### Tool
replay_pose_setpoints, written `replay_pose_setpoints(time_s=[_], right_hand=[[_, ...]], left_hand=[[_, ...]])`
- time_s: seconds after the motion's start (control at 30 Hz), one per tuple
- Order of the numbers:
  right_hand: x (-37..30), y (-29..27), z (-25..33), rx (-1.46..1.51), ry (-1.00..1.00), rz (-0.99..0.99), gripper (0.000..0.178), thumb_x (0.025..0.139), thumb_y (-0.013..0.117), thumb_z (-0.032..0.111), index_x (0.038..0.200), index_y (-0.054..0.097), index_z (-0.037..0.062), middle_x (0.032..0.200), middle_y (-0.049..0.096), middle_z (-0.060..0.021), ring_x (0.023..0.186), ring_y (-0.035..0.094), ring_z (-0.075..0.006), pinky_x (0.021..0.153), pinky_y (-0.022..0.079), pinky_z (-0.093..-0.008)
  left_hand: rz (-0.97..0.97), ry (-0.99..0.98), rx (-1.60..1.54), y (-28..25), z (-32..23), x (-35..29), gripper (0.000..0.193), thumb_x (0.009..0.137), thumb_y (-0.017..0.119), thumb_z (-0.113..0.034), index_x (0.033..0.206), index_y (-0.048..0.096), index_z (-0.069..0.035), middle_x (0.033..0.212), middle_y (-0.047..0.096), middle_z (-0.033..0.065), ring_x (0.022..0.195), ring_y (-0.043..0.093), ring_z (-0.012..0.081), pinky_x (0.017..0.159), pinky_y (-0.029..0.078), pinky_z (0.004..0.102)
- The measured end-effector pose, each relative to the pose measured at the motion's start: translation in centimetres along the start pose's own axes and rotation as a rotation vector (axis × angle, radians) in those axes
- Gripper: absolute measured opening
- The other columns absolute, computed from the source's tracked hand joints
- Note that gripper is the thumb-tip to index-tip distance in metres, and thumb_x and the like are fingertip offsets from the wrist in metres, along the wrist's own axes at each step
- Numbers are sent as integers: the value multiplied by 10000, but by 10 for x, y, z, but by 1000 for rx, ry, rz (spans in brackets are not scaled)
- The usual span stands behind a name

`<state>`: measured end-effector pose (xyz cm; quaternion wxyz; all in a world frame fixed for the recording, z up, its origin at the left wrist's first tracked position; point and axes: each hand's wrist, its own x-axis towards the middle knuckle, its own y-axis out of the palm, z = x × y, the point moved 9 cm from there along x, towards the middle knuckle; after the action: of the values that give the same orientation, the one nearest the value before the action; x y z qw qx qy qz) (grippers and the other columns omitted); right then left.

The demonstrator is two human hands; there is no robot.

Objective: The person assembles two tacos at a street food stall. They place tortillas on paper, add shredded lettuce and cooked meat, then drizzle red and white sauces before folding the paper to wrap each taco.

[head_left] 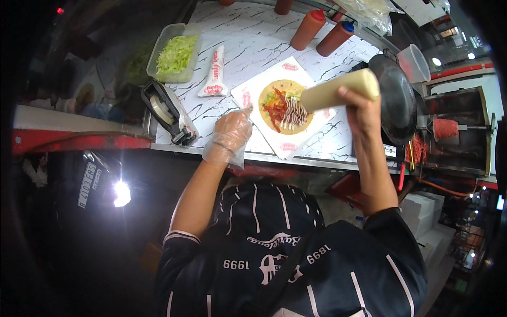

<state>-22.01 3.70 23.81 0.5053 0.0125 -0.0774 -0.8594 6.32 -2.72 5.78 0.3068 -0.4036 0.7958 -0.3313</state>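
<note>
My right hand, bare, is wrapped round a pale cream squeeze bottle, tilted with its lower end over a round tortilla. Zigzag lines of white sauce lie across the filling, where shredded lettuce and reddish strips of topping show. Under the tortilla is a square of white printed paper. In a clear plastic glove, my left hand rests at the paper's left edge, its fingers curled in. Whatever the palm may cover is hidden.
Left on the marbled counter are a tub of shredded lettuce, a wrapped roll and a tape dispenser. Two sauce bottles, one red-capped and one blue-capped, stand behind. A dark pan and a meat spit are at right.
</note>
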Motion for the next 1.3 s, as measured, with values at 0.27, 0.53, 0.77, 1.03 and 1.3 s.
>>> replay_pose_setpoints(time_s=[0.27,0.53,0.77,1.03,1.3], right_hand=[[8,22,-3,114,-57,79,493,738,822,-166,1196,678,-52,1063,740,-122,993,726,-248,968,559,-412],[7,54,-13,-217,119,88,499,730,859,-129,1186,690,-17,1080,749,-110,1031,722,-238,981,557,-405],[47,79,33,95,-65,103,930,904,846,176,1631,274,81,1333,613,-193,1235,657,-321,1072,567,-505],[132,155,-174,908,493,40,450,1162,461,346,1494,416,46,1455,510,-196,1289,594,-368,1076,587,-605],[183,188,-209,1046,559,-106,514,1178,416,406,1580,415,86,1533,443,-206,1419,517,-396,1150,554,-571]], left_hand=[[-49,72,23,0,0,0,501,935,575,-165,1418,705,-158,1076,771,234,988,747,435,914,587,549],[-165,213,-37,-22,-8,-11,528,946,591,-160,1467,659,-107,990,754,238,872,742,395,846,587,496],[-189,60,-609,-53,24,-51,453,941,627,-76,1381,720,-24,645,523,18,542,429,107,538,406,316],[-36,-78,-910,-30,28,-36,427,1028,671,-173,1413,668,14,785,541,-52,693,450,53,591,382,247],[208,-330,-1323,38,28,35,411,994,729,-225,1333,711,6,771,582,-25,621,487,70,546,379,237]])
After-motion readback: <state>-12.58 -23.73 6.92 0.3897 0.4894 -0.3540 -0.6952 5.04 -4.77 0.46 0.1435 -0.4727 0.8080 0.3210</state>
